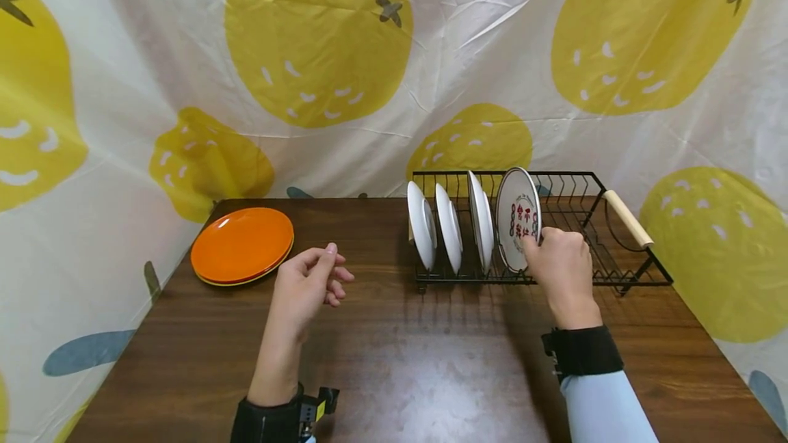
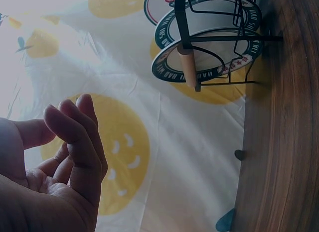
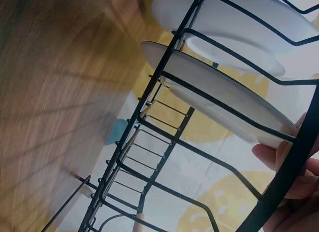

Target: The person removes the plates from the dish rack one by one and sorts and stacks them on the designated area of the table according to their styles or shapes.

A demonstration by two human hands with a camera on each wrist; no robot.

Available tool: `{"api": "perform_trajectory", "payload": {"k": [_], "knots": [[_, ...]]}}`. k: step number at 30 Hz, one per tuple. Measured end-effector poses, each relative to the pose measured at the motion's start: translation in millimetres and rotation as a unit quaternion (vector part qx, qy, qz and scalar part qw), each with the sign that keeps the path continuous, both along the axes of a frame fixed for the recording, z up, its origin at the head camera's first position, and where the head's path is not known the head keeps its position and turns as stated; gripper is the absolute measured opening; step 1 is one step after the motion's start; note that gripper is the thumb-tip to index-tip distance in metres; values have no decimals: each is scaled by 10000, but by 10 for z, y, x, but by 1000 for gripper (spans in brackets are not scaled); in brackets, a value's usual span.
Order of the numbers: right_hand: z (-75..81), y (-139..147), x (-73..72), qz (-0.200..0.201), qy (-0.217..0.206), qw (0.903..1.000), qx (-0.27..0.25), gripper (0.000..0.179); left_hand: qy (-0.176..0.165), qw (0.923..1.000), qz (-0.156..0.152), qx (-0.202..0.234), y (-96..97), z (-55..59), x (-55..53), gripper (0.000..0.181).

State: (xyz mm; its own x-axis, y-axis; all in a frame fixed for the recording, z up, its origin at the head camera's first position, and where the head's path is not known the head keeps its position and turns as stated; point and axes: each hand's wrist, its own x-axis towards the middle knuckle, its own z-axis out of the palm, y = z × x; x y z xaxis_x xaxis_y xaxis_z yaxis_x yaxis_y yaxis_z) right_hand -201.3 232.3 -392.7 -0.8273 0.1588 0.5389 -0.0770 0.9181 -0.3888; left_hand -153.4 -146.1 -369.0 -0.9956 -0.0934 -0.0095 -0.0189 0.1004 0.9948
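With thumb and fingers, my right hand (image 1: 560, 269) pinches the near right edge of a white plate (image 1: 517, 217) with red lettering and a dark rim. That plate stands on edge in a black wire dish rack (image 1: 634, 282). In the right wrist view, the fingers (image 3: 294, 184) meet the plate (image 3: 224, 95) behind the rack's wires. Left of it, three more plates (image 1: 448, 227) stand upright in the slots. My left hand (image 1: 308, 286) hovers over the table, holding nothing, its fingers loosely bent; the left wrist view shows the same hand (image 2: 70, 157) apart from everything.
Two stacked plates, an orange one (image 1: 243, 245) on top and a yellow rim below, lie at the table's back left. The rack's right end has a wooden handle (image 1: 628, 219). A lemon-print cloth (image 1: 345, 156) hangs behind the dark wooden table (image 1: 394, 361).
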Motion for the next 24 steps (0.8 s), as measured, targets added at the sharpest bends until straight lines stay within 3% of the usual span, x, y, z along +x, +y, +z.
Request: {"api": "perform_trajectory", "payload": {"k": [18, 24], "knots": [[89, 24, 68, -5, 709, 9975, -46, 30, 13, 10000, -41, -10, -36, 25, 0, 39], [136, 34, 118, -153, 1254, 9918, -183, 38, 6, 10000, -29, 15, -36, 35, -2, 38]]}}
